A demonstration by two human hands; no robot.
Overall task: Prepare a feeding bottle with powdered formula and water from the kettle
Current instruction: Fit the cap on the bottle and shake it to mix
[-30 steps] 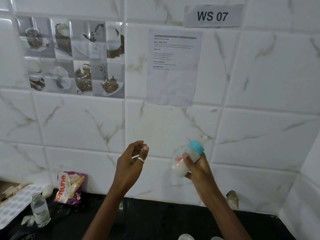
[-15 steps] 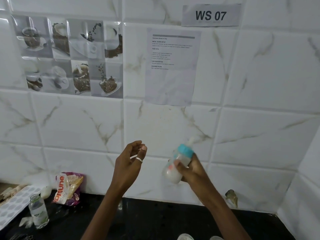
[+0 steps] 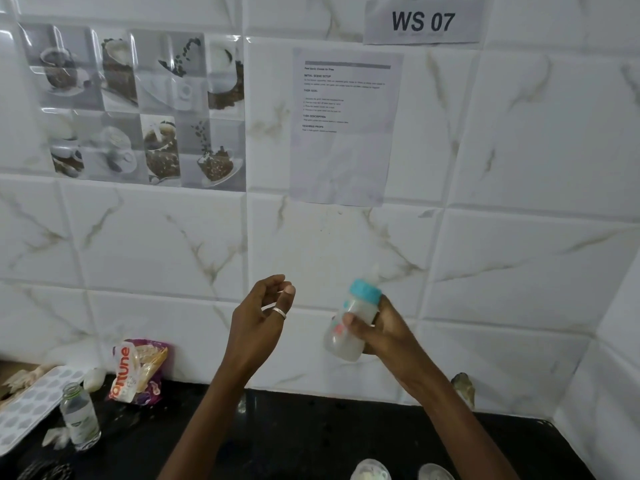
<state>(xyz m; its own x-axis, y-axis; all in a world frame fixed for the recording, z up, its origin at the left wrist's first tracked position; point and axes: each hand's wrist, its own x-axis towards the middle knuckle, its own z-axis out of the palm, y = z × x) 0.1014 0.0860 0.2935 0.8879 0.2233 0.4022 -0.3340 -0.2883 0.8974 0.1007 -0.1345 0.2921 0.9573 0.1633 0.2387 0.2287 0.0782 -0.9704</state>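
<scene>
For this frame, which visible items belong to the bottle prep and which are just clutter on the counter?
Job items:
feeding bottle, teal collar on, milky inside, held in the right hand
left hand, raised, empty

Lying about:
Fortune packet
small glass bottle
patterned tray
paper sheet on the wall

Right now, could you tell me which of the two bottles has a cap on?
The feeding bottle in the right hand wears a teal cap. The small glass bottle on the counter stands open.

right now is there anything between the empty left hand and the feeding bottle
Nothing visible. The left hand is raised, open and empty beside the feeding bottle, which the right hand grips in the air; only bare wall tile shows in the gap between them.
</scene>
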